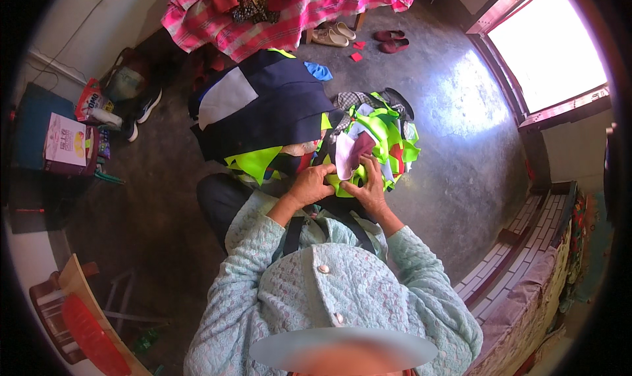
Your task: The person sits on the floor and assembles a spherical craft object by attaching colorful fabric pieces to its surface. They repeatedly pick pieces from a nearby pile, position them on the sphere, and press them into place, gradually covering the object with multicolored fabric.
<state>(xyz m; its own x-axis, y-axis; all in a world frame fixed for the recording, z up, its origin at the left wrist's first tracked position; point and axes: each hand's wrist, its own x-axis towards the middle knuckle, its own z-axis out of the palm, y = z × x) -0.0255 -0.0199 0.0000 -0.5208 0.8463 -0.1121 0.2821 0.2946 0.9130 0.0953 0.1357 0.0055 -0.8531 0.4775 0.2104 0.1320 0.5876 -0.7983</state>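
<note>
In front of my lap, both hands pinch a piece of cloth (345,156), pale lilac with a maroon part at its right. My left hand (311,186) is closed at its lower left edge, with thumb and fingers together. On the right side, my right hand (370,190) grips it with bent fingers. Just beyond my hands lies a heap of fabric scraps (403,139), mostly bright yellow-green, with some red, white and checked pieces. To the left, a large dark cloth bundle (276,112) has a grey patch (227,99) on it. A yellow-green scrap (255,162) hangs at its near edge.
A pink plaid cloth (289,7) drapes a bed or table at the back, with beige shoes (332,35) and dark red shoes (392,41) nearby. Boxes (69,139) stand left. A wooden chair (82,310) is at lower left; a bright doorway or window (546,47) is right.
</note>
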